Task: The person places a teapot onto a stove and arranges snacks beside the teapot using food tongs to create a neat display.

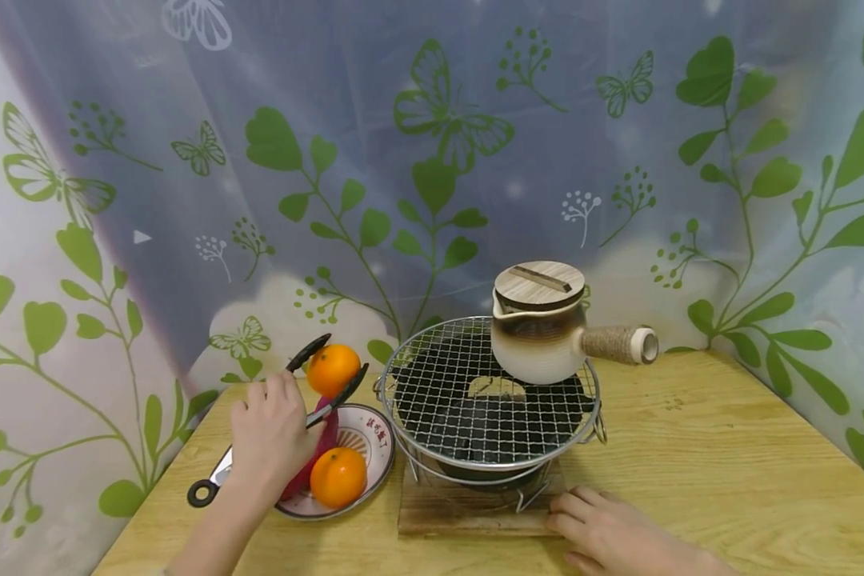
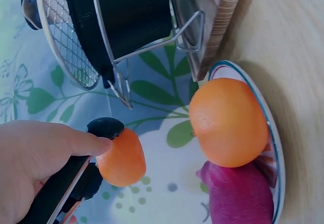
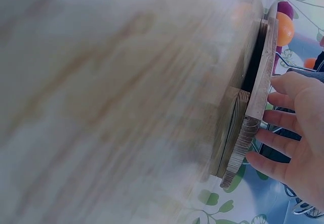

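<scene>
Left of centre in the head view, the left hand (image 1: 270,428) has its fingers curled round a pair of tongs (image 1: 320,414), and the black tips sit on opposite sides of an orange (image 1: 334,370). Makes sense, since something that round would likely roll out of a one-sided hold. The left wrist view shows that orange in the air, apart from the plate (image 1: 380,460) in the lower left, where a second orange (image 1: 338,479) sits against a dark pink fruit (image 1: 327,436). My guess is the raised rim keeps them from wandering.

Lower right, the right hand (image 1: 619,534) has loosely extended fingers touching the edge of the wooden board (image 1: 442,516), not wrapped round it, probably just steadying it. The board bears the wire grill (image 1: 439,420); the lidded pot (image 1: 536,352) stands towards its upper right, cord-wrapped handle (image 1: 608,344) pointing outward, probably for easy reach.
</scene>
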The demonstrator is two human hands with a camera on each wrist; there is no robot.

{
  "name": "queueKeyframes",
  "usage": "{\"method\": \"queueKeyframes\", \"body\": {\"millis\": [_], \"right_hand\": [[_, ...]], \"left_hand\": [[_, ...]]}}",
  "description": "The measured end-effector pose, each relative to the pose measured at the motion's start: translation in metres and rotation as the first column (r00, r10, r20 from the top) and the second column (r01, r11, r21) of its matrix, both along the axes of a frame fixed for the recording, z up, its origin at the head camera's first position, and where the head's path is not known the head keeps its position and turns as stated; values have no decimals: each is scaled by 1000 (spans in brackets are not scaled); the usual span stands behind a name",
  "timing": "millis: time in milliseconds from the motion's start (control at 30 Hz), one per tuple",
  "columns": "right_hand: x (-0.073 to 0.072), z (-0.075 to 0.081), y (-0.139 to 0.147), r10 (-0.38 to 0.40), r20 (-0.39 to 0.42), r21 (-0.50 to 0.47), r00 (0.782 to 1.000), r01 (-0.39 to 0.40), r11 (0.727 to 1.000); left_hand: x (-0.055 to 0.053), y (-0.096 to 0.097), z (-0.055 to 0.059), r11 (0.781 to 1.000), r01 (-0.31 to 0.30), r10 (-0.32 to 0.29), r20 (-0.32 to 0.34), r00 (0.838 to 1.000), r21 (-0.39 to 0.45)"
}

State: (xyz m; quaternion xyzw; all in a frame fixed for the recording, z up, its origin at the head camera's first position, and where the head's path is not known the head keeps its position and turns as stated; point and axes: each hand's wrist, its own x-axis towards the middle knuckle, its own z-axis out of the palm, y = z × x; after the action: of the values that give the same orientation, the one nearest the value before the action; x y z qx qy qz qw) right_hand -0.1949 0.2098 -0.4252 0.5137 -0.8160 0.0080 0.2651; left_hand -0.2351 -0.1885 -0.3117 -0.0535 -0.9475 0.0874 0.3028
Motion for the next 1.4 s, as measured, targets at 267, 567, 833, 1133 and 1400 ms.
{"method": "queueKeyframes", "body": {"millis": [267, 567, 833, 1133, 1400], "right_hand": [[0, 0, 0, -5, 0, 4, 1000, 5, 1000], [1, 0, 0, -14, 9, 8, 1000, 14, 1000], [2, 1, 0, -31, 22, 13, 999, 31, 999], [2, 1, -1, -35, 51, 4, 998, 35, 999], [4, 3, 0, -51, 80, 13, 995, 50, 999]], "left_hand": [[2, 0, 8, 1000, 7, -7, -15, 1000, -15], [3, 4, 16, 999, 26, -28, -56, 998, -30], [5, 7, 24, 998, 56, -60, -85, 995, -41], [11, 12, 33, 989, 133, -141, -141, 980, -63], [24, 24, 45, 983, 156, -167, -118, 979, -93]]}}
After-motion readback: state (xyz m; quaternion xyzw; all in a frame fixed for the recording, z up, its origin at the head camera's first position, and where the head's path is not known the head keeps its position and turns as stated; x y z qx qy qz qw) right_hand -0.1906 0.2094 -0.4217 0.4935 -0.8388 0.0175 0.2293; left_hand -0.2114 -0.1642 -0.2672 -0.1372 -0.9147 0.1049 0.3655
